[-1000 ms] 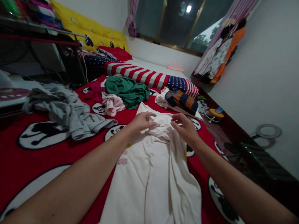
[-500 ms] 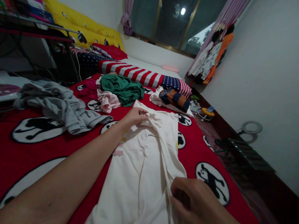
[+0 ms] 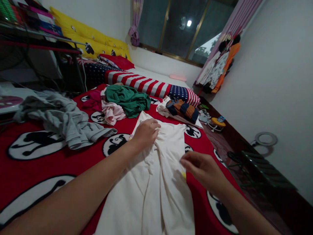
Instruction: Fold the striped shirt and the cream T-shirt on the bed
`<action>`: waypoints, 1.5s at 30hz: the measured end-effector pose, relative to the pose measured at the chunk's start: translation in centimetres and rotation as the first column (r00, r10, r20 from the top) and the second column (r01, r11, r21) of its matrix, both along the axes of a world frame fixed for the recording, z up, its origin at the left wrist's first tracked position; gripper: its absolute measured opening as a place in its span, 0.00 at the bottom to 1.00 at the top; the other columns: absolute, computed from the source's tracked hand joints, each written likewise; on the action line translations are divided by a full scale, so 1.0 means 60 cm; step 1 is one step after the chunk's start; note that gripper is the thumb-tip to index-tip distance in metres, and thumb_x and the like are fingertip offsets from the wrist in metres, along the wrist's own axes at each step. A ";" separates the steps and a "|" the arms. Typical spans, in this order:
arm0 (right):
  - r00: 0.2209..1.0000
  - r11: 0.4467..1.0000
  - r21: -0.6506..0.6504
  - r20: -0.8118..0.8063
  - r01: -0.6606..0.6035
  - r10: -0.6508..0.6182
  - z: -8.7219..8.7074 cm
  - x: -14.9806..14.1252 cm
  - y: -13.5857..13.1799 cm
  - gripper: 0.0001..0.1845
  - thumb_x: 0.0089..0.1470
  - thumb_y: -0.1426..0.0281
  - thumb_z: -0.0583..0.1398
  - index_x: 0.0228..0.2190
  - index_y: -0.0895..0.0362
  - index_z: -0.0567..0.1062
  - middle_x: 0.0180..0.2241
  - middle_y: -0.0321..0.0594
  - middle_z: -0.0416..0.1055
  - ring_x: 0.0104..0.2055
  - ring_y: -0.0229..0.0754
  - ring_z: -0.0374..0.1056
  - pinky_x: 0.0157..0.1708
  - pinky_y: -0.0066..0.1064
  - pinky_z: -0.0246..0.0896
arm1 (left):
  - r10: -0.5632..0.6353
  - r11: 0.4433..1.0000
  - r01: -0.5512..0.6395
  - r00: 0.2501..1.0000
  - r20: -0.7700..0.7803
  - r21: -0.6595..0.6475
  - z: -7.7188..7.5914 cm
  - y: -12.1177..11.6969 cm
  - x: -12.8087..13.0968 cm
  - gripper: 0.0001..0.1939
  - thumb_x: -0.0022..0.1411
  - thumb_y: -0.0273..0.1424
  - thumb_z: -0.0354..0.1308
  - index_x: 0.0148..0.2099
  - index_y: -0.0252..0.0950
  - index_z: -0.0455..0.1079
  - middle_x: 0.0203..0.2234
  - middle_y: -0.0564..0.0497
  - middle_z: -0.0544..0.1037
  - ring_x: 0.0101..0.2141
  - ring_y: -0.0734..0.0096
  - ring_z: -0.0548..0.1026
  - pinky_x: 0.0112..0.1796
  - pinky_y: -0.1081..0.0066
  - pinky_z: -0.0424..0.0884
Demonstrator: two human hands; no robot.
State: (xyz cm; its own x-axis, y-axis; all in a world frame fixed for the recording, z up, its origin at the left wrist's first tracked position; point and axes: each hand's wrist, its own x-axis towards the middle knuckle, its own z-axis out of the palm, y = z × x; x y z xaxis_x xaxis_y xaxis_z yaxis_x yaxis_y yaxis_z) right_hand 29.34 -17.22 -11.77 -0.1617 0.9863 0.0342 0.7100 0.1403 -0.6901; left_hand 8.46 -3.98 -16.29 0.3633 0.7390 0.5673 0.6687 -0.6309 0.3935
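Observation:
A long cream-white cotton garment (image 3: 151, 195) lies spread lengthwise on the red bed cover (image 3: 36, 171), creased down its middle. My left hand (image 3: 146, 133) rests near the garment's far end, its fingers curled over the fabric. My right hand (image 3: 202, 169) is at the garment's right edge, with its fingertips at the cloth, and I cannot tell whether they pinch it. A small yellow mark (image 3: 183, 175) shows by that edge.
Grey clothing (image 3: 58, 120), a green garment (image 3: 127, 101), and pink clothes (image 3: 112, 112) lie heaped on the bed. Beyond them are a flag-patterned bolster (image 3: 144, 84) and a navy-and-orange garment (image 3: 182, 109). A dark rack (image 3: 261, 163) stands on the floor to the right.
My right hand has moved up from the garment's near part to its right edge. My left hand has shifted slightly nearer along the cloth, and the garment has been drawn straighter.

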 end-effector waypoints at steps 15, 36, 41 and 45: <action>0.793 0.792 0.277 0.139 0.544 -0.593 -0.074 0.109 0.322 0.09 0.44 0.66 0.60 0.25 0.58 0.78 0.26 0.45 0.76 0.32 0.47 0.71 0.29 0.31 0.61 | -0.088 0.983 0.038 0.957 -0.278 -0.181 -0.039 -0.023 0.020 0.24 0.60 0.41 0.55 0.59 0.46 0.66 0.62 0.46 0.62 0.63 0.50 0.54 0.60 0.45 0.46; 0.785 0.950 0.298 0.609 -0.094 -0.114 -0.135 0.070 0.178 0.28 0.63 0.64 0.46 0.60 0.62 0.61 0.64 0.54 0.51 0.67 0.52 0.46 0.60 0.47 0.50 | -0.084 0.966 -0.011 0.933 -0.351 -0.259 -0.047 -0.015 0.013 0.29 0.65 0.50 0.44 0.65 0.49 0.57 0.67 0.49 0.52 0.66 0.49 0.45 0.60 0.45 0.40; 0.787 0.968 0.245 0.606 -0.045 -0.117 -0.136 0.068 0.086 0.28 0.65 0.61 0.44 0.62 0.57 0.58 0.66 0.52 0.48 0.67 0.55 0.45 0.57 0.55 0.53 | -0.036 0.971 -0.050 0.936 -0.351 -0.232 -0.047 -0.026 0.012 0.32 0.66 0.50 0.42 0.66 0.42 0.54 0.67 0.43 0.47 0.66 0.48 0.41 0.61 0.47 0.40; 0.809 0.959 0.273 0.580 -0.080 -0.098 -0.144 0.068 0.003 0.27 0.65 0.62 0.44 0.61 0.57 0.60 0.65 0.51 0.51 0.67 0.53 0.45 0.60 0.54 0.49 | -0.058 0.972 -0.028 0.935 -0.351 -0.234 -0.050 -0.055 -0.014 0.33 0.66 0.47 0.45 0.67 0.36 0.52 0.67 0.38 0.45 0.66 0.48 0.39 0.61 0.51 0.42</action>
State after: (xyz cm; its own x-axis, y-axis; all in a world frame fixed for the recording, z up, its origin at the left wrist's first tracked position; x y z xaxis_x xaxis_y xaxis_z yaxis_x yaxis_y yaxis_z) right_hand 33.40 -17.04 -20.40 -0.2293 0.9522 0.2018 0.9651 0.2494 -0.0799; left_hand 7.60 -7.31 -19.27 0.5201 0.8269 0.2141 0.7821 -0.5618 0.2699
